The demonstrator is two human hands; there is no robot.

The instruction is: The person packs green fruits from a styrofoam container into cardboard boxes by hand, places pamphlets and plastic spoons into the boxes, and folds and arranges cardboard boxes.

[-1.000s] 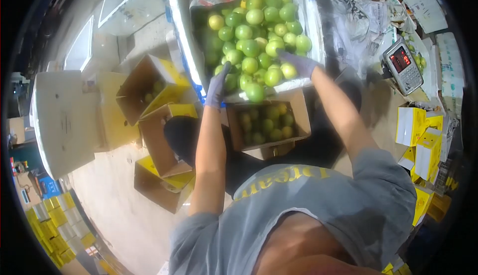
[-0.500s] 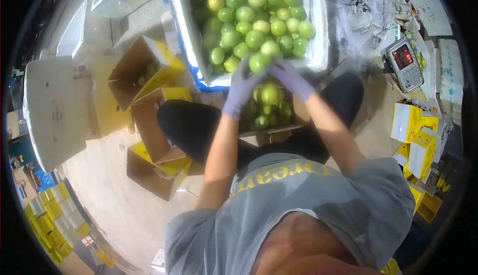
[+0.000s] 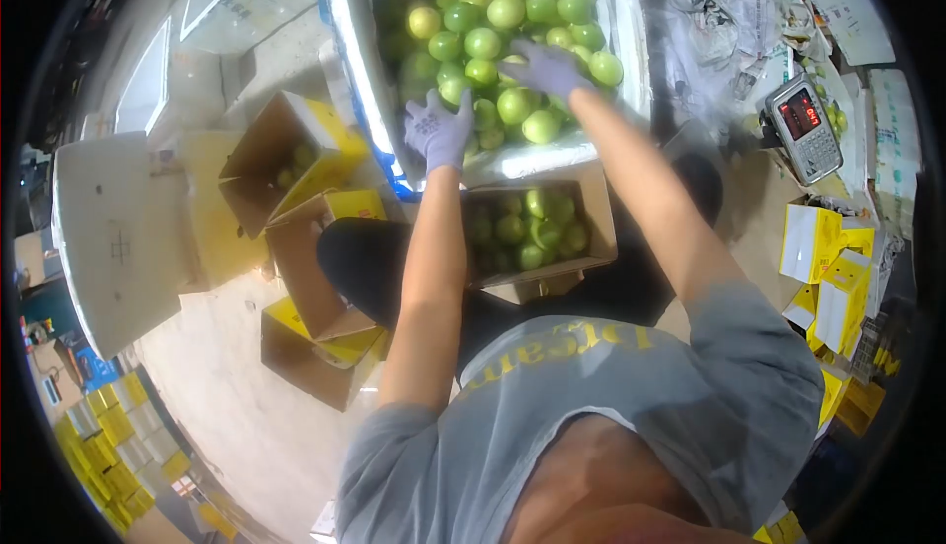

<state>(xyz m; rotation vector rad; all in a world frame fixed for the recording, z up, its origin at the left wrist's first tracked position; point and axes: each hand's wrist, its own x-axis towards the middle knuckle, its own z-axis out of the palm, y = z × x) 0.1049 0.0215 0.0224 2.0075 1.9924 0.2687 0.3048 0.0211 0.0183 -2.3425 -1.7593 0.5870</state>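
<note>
Round green fruits (image 3: 506, 13) fill a large white foam box (image 3: 636, 81) with a blue outer edge. My left hand (image 3: 437, 130), in a thin purple glove, lies over the near left part of the fruit with its fingers spread. Farther right, my gloved right hand (image 3: 548, 68) reaches over the fruit with its fingers extended, and I see nothing held in it. Between my legs, below the foam box, a cardboard box (image 3: 599, 217) holds several more green fruits (image 3: 535, 229).
Open yellow cardboard boxes (image 3: 325, 240) stand at the left beside white foam panels (image 3: 118, 238). On the right are a scale display (image 3: 805, 128), crumpled paper and plastic (image 3: 705, 22), and small yellow-and-white boxes (image 3: 811, 242).
Both hands came together over the cardboard box with green fruit, then moved apart and back up to the foam box. The cardboard box's fruit pile looks fuller than a second ago.
</note>
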